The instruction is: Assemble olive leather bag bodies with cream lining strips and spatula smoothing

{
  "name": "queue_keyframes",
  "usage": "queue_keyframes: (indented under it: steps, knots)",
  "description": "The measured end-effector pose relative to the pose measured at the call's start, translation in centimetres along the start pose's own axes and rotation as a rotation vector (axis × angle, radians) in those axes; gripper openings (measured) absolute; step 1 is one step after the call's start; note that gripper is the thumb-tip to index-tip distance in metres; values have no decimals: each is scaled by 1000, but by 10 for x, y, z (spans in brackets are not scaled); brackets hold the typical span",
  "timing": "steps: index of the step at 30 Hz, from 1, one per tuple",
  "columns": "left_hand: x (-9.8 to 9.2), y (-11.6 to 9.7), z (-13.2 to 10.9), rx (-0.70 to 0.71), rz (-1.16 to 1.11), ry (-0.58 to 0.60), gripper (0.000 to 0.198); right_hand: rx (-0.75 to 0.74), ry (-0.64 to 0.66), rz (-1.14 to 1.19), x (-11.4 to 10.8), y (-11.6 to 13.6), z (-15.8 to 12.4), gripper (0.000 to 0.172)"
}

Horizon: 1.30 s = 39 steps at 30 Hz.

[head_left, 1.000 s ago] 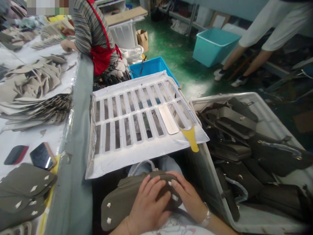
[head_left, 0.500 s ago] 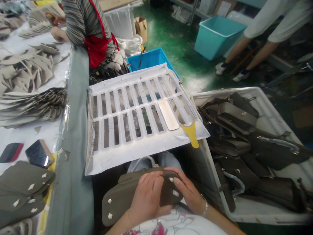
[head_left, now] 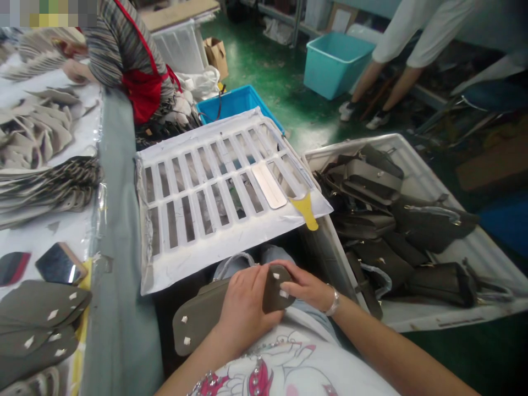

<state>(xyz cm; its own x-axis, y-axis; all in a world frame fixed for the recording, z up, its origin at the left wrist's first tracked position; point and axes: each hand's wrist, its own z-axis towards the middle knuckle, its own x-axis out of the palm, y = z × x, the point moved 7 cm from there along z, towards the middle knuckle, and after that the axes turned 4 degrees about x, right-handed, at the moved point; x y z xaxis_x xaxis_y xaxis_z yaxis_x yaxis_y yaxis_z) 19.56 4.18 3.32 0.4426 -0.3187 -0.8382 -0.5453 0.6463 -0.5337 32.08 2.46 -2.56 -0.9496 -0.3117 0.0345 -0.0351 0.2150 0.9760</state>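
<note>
Olive handbag [head_left: 204, 318] on near side of white slotted board [head_left: 214, 245], 4 white tabs [head_left: 184, 319] showing. Left of board: flat olive pieces [head_left: 31, 305], dark shiny block [head_left: 60, 264] just beyond. Near side of board: left hand [head_left: 246, 300] laid across the bag's front, gripping it; right hand [head_left: 307, 285] holding its right end, thumb on front. On board's near right corner: yellow piece [head_left: 306, 210]. Right of board: white crate [head_left: 447, 320] with dark bags [head_left: 373, 181]
</note>
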Motion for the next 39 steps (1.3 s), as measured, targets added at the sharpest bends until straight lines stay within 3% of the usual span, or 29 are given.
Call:
queue_keyframes:
  steps: [5, 9, 12, 16, 18, 20, 22, 24, 27, 29, 36, 39]
  knots:
    - [-1, 0, 2, -17, 39, 12, 72, -11, -74, -109, 3, 14, 2, 43]
    - [-5, -4, -11, 5, 103, 28, 87, 102, -53, -321, 4, 18, -1, 51]
    - [-12, -3, -33, 68, 168, -12, 94, 170, -94, -553, -10, 18, 6, 63]
    - [-38, 7, -84, 95, 204, -228, 70, 262, 106, -703, -4, 22, 30, 57]
    - [-55, 21, -117, 11, 224, -389, 62, 296, 214, -735, 7, 28, 42, 53]
    - [-66, 45, -149, -163, 173, -513, 64, 315, 300, -744, 19, 34, 51, 50]
    - [-65, 77, -175, -400, -6, -579, 69, 321, 350, -763, 30, 39, 59, 49]
    - [-52, 104, -192, -597, -300, -611, 66, 312, 343, -832, 37, 43, 65, 48]
    - [-28, 124, -194, -693, -764, -639, 54, 266, 326, -931, 48, 50, 73, 47]
    - [-21, 127, -189, -684, -919, -660, 50, 234, 348, -950, 61, 55, 78, 44]
    - [-24, 125, -185, -656, -872, -648, 53, 126, 398, -1033, 115, 66, 99, 36]
    - [-23, 124, -187, -629, -854, -635, 53, 64, 362, -1097, 113, 68, 95, 45]
